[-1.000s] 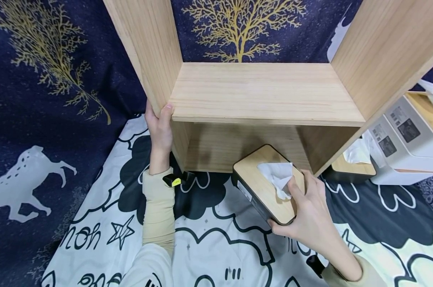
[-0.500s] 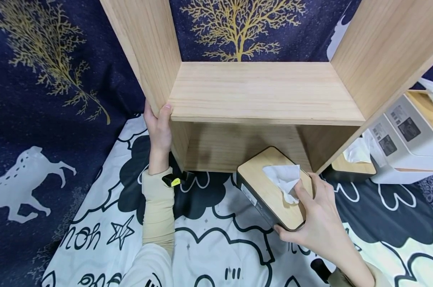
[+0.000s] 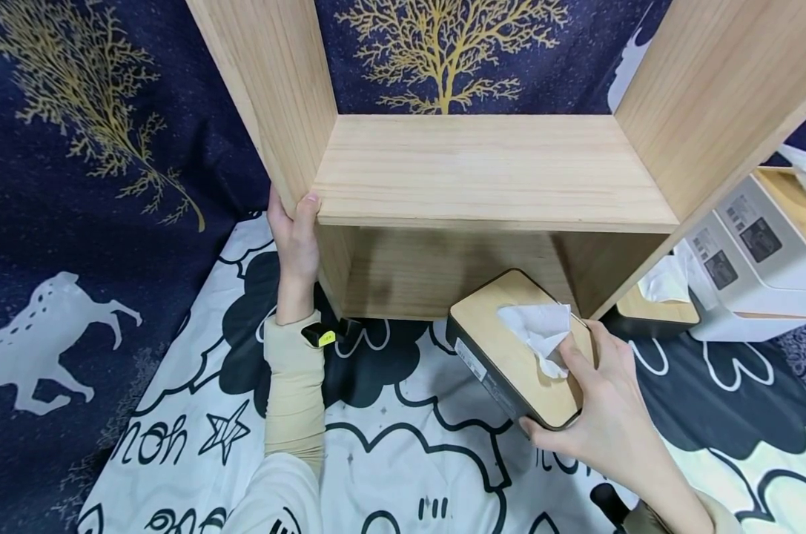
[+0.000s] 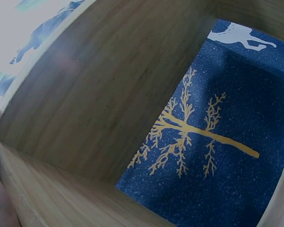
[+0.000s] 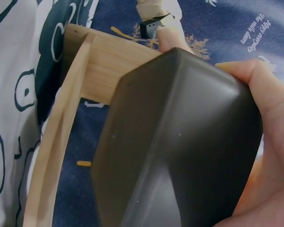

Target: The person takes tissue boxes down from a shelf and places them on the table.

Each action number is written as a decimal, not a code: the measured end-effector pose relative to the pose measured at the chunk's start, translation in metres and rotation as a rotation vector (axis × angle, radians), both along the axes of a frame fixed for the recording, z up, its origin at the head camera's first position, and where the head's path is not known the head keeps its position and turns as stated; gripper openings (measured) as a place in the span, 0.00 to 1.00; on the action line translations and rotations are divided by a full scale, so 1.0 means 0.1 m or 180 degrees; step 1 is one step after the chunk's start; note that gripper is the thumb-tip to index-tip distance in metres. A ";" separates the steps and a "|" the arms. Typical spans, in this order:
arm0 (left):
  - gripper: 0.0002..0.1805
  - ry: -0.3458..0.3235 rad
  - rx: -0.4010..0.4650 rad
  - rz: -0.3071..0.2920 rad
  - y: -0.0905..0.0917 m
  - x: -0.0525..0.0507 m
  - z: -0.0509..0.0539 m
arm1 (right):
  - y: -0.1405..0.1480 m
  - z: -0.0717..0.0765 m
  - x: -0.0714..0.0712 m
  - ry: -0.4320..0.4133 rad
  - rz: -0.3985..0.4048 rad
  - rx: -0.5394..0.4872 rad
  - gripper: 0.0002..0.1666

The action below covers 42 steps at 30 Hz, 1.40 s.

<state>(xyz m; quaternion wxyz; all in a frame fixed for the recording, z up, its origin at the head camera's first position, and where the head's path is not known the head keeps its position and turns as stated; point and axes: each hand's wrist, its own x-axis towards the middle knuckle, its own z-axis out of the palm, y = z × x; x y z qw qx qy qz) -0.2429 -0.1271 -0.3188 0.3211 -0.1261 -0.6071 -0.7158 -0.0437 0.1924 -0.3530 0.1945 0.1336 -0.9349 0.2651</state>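
Observation:
A black tissue box [image 3: 492, 326] with a light wooden lid and a white tissue poking from its slot is tilted in front of the lower opening of a wooden shelf [image 3: 496, 170]. My right hand [image 3: 603, 393] grips its right end, thumb on the near side and fingers on the far side. In the right wrist view the box's dark side [image 5: 194, 127] fills the middle, with my fingers round its edge. My left hand [image 3: 297, 245] holds the shelf's left side panel at the height of the middle board, thumb in front. The left wrist view shows mostly the shelf's inside [image 4: 113, 85].
Right of the shelf stand a second tissue box [image 3: 656, 308] with a black base and white boxes [image 3: 756, 252] with printed labels. A patterned black-and-white cloth [image 3: 403, 460] lies underneath. Dark blue fabric [image 3: 109, 222] with gold trees hangs behind and to the left.
My right hand has carried the tissue box a little to the right, away from the shelf's middle. My left hand stays on the side panel.

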 end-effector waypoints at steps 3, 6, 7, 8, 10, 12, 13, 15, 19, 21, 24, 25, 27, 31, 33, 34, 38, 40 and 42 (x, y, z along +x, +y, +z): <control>0.34 0.0008 0.0028 -0.0022 0.01 0.00 0.00 | 0.04 0.00 0.00 0.0047 -0.0009 -0.0069 0.41; 0.34 0.0015 0.0036 -0.0033 0.01 0.00 0.00 | 0.09 0.00 0.01 0.0079 -0.0049 -0.0123 0.41; 0.34 0.0018 0.0041 -0.0039 0.01 -0.01 0.00 | 0.11 -0.01 0.02 0.0081 -0.0065 -0.0136 0.41; 0.33 0.0023 0.0040 -0.0038 0.01 -0.01 0.00 | 0.12 -0.01 0.03 0.0080 -0.0082 -0.0146 0.41; 0.34 0.0026 0.0016 -0.0035 0.00 -0.01 0.01 | 0.16 -0.02 0.04 0.0055 -0.0114 -0.0163 0.42; 0.33 0.0029 0.0002 -0.0036 0.00 -0.01 0.01 | 0.20 -0.02 0.06 0.0017 -0.0147 -0.0166 0.45; 0.33 0.0030 0.0000 -0.0034 0.00 -0.02 0.01 | 0.21 -0.02 0.06 0.0011 -0.0156 -0.0164 0.45; 0.33 0.0028 0.0001 -0.0037 0.00 -0.01 0.01 | 0.25 -0.03 0.08 -0.0001 -0.0176 -0.0151 0.49; 0.34 0.0005 0.0009 -0.0034 0.01 -0.01 0.01 | 0.32 -0.02 0.11 -0.0045 -0.0216 -0.0083 0.54; 0.35 -0.0013 -0.0013 -0.0027 0.01 0.00 0.01 | 0.36 0.00 0.13 -0.0098 -0.0243 -0.0066 0.56; 0.35 -0.0027 -0.0037 -0.0024 0.00 0.01 0.01 | 0.41 0.03 0.16 -0.0130 -0.0252 -0.0062 0.57; 0.35 -0.0030 -0.0044 -0.0023 0.00 0.01 0.01 | 0.43 0.04 0.17 -0.0156 -0.0259 -0.0068 0.57; 0.35 -0.0031 -0.0048 -0.0020 0.00 0.01 0.00 | 0.47 0.07 0.19 -0.0167 -0.0263 -0.0084 0.55; 0.35 -0.0030 -0.0045 0.0011 -0.01 0.01 0.01 | 0.52 0.11 0.24 -0.0296 -0.0360 -0.0093 0.54; 0.35 -0.0031 -0.0042 0.0021 -0.01 0.01 0.01 | 0.55 0.13 0.25 -0.0401 -0.0439 -0.0075 0.53; 0.34 -0.0032 -0.0035 0.0027 -0.01 0.01 0.01 | 0.56 0.14 0.25 -0.0457 -0.0480 -0.0067 0.53; 0.34 -0.0047 -0.0053 0.0038 -0.01 0.01 0.00 | 0.60 0.17 0.26 -0.0559 -0.0553 0.0001 0.52; 0.34 -0.0051 -0.0057 0.0041 -0.01 0.01 0.00 | 0.61 0.17 0.27 -0.0545 -0.0538 0.0030 0.54; 0.35 -0.0049 -0.0065 0.0033 -0.01 0.01 0.00 | 0.64 0.18 0.28 -0.0524 -0.0507 0.0047 0.56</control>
